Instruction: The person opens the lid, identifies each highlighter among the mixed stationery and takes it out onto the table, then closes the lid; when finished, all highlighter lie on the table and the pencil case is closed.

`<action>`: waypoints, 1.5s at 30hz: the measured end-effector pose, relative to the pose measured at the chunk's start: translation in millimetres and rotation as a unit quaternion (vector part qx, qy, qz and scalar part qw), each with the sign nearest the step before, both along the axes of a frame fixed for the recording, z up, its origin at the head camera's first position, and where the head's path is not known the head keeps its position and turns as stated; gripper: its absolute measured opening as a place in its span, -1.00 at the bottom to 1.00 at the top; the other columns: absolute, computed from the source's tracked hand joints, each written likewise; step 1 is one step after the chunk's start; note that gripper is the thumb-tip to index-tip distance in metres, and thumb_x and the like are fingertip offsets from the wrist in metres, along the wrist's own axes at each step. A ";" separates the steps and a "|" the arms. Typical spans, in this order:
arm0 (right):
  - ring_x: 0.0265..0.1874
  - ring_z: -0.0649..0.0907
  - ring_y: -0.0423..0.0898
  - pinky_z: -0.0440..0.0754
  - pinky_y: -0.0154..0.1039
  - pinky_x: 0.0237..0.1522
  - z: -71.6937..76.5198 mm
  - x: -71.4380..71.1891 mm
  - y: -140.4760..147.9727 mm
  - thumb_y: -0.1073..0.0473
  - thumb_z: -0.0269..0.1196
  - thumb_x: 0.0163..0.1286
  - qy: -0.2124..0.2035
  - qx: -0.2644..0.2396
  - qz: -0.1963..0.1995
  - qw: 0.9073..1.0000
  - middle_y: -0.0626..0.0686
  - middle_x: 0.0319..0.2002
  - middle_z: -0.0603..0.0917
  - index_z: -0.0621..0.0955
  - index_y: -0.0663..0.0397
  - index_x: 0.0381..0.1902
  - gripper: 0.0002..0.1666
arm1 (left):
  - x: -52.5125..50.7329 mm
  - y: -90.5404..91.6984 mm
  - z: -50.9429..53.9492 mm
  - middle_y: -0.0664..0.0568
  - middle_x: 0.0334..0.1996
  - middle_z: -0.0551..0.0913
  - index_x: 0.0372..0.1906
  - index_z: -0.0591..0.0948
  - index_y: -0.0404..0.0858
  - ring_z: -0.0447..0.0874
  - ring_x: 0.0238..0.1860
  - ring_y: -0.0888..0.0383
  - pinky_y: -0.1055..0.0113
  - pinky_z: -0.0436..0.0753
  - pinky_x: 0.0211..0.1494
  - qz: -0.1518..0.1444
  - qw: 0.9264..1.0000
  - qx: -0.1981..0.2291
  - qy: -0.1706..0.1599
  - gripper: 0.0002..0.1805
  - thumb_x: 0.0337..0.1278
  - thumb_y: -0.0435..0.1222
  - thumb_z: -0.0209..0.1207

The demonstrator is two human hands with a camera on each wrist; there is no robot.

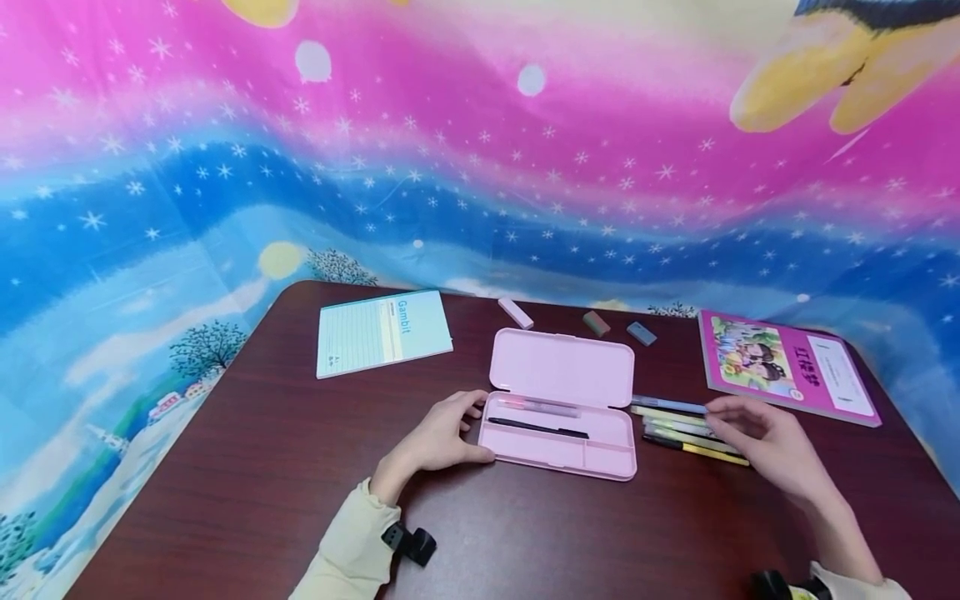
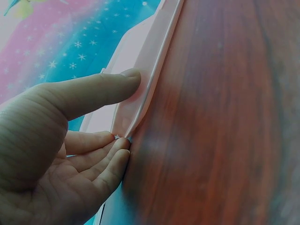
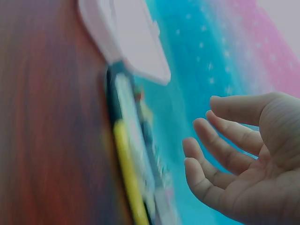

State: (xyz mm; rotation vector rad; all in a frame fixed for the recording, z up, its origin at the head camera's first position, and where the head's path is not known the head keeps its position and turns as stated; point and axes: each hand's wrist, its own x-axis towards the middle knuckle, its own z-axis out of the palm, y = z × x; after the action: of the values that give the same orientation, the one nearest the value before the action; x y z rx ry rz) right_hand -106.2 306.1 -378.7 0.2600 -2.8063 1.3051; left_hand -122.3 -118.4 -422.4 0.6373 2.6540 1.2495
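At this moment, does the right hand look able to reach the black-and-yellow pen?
Probably yes: the right hand appears empty beside the black-and-yellow pen, with nothing visible lying across it.

Reads "Gambit" on the notebook (image 1: 375,336), in blue letters turned sideways and running down near the upper right. Carries finer print beside that word, around the pale strip (image 1: 391,337), and in the lower left corner, too small to make out. Reads "红楼梦" on the pink book (image 1: 787,367), in dark characters likewise running down; bears tiny, illegible lines on the white panel (image 1: 842,375).
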 end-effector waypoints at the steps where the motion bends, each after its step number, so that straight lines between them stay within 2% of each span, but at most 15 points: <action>1: -0.30 0.68 -0.22 0.64 -0.35 -0.33 1.0 -1.7 -6.3 0.16 0.24 0.37 0.002 -0.008 0.009 1.000 0.03 -0.23 0.69 0.57 0.29 -0.01 -0.66 | 0.0 0.0 0.0 -0.09 -0.01 0.53 0.21 0.42 -0.35 0.54 -0.05 0.09 0.25 0.60 -0.06 -0.001 1.000 0.000 -0.001 -0.20 -0.25 -0.24 0.50; 5: -0.29 0.70 -0.13 0.66 -0.30 -0.30 1.0 -9.2 -33.7 0.21 0.23 0.37 -0.002 -0.043 0.043 0.998 0.13 -0.21 0.69 0.58 0.31 -0.04 -0.70 | 0.7 0.5 -0.3 -0.08 -0.02 0.54 0.21 0.42 -0.35 0.54 -0.05 0.10 0.26 0.60 -0.06 -0.003 1.000 0.001 -0.003 -0.20 -0.24 -0.24 0.50; 9: -0.27 0.70 -0.06 0.66 -0.28 -0.29 -2.1 -15.2 -62.5 0.22 0.26 0.34 -0.028 -0.065 0.070 0.995 0.26 -0.19 0.67 0.59 0.31 -0.07 -0.72 | 0.8 0.0 -0.9 -0.09 0.00 0.53 0.21 0.42 -0.35 0.53 -0.04 0.10 0.26 0.60 -0.06 -0.002 1.000 0.004 -0.003 -0.20 -0.25 -0.23 0.50; 15: -0.26 0.68 -0.01 0.63 -0.33 -0.28 -7.0 -22.2 -97.0 0.25 0.31 0.28 -0.052 -0.086 0.106 0.989 0.19 -0.21 0.69 0.62 0.28 -0.10 -0.73 | 2.0 -2.0 -2.1 -0.10 0.01 0.53 0.23 0.41 -0.37 0.53 -0.03 0.09 0.25 0.60 -0.06 0.001 1.000 0.005 -0.005 -0.17 -0.25 -0.24 0.50; 23: -0.26 0.68 -0.01 0.63 -0.31 -0.23 -7.8 -30.0 -121.6 0.27 0.33 0.24 -0.058 -0.099 0.134 0.984 0.13 -0.23 0.70 0.64 0.27 -0.12 -0.74 | 0.9 -1.2 -3.4 -0.09 0.03 0.52 0.25 0.39 -0.38 0.53 -0.03 0.10 0.24 0.59 -0.05 0.000 1.000 0.006 -0.008 -0.16 -0.23 -0.23 0.49; 29: -0.28 0.68 -0.03 0.63 -0.30 -0.22 -8.6 -33.1 -132.3 0.29 0.32 0.25 -0.068 -0.085 0.146 0.983 0.15 -0.24 0.70 0.64 0.28 -0.12 -0.75 | 1.3 -1.6 -3.3 -0.09 0.03 0.52 0.24 0.40 -0.38 0.53 -0.03 0.10 0.25 0.60 -0.05 -0.005 1.000 0.009 -0.009 -0.17 -0.22 -0.23 0.49; 35: -0.30 0.66 0.00 0.64 -0.24 -0.33 -9.1 -33.0 -134.4 0.25 0.31 0.26 -0.090 -0.065 0.160 0.981 0.10 -0.28 0.69 0.64 0.26 -0.15 -0.77 | 1.3 -1.7 -2.3 -0.10 0.03 0.53 0.24 0.40 -0.39 0.54 -0.03 0.10 0.26 0.60 -0.06 -0.006 1.000 0.011 -0.008 -0.17 -0.23 -0.25 0.49; 40: -0.26 0.64 -0.08 0.60 -0.20 -0.18 -10.1 -33.8 -134.2 0.20 0.32 0.27 -0.065 -0.021 0.164 0.984 0.00 -0.29 0.70 0.66 0.19 -0.18 -0.79 | 0.8 -0.5 0.0 -0.09 0.02 0.53 0.25 0.39 -0.39 0.54 -0.03 0.09 0.26 0.60 -0.05 -0.008 1.000 0.008 -0.006 -0.17 -0.23 -0.25 0.49; 45: -0.26 0.62 -0.10 0.59 -0.19 -0.14 -12.9 -35.5 -133.4 0.17 0.32 0.28 -0.075 0.002 0.181 0.981 -0.02 -0.30 0.68 0.67 0.17 -0.17 -0.79 | -0.2 -0.2 1.9 -0.09 0.01 0.53 0.24 0.40 -0.38 0.54 -0.04 0.09 0.27 0.60 -0.06 -0.006 1.000 0.002 -0.001 -0.16 -0.24 -0.25 0.50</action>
State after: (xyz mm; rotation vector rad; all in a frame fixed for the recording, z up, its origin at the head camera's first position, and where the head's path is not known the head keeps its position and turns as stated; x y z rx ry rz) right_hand -141.7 172.8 -391.6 0.7331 -2.9872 1.4358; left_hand -122.5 -118.6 -420.5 0.6530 2.6431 1.2510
